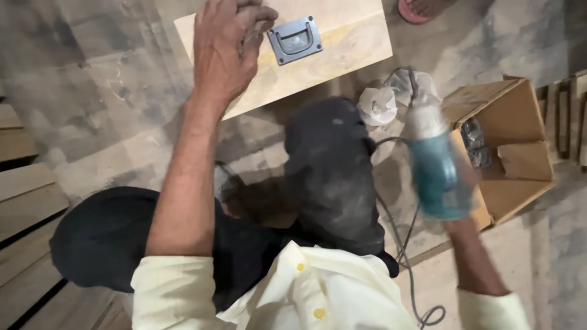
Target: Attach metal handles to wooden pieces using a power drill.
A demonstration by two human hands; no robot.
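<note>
left hand (223,49) on wooden panel (342,43) | right hand (455,205) holds teal power tool (435,162)

Person wore a pale yellow buttoned shirt (318,293), sleeves rolled above the elbows, and dusty black trousers (330,177).

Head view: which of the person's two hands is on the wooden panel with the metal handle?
The left hand, resting on the wooden panel beside the recessed metal handle. The right hand is apart, holding a teal power tool near the cardboard box.
</note>
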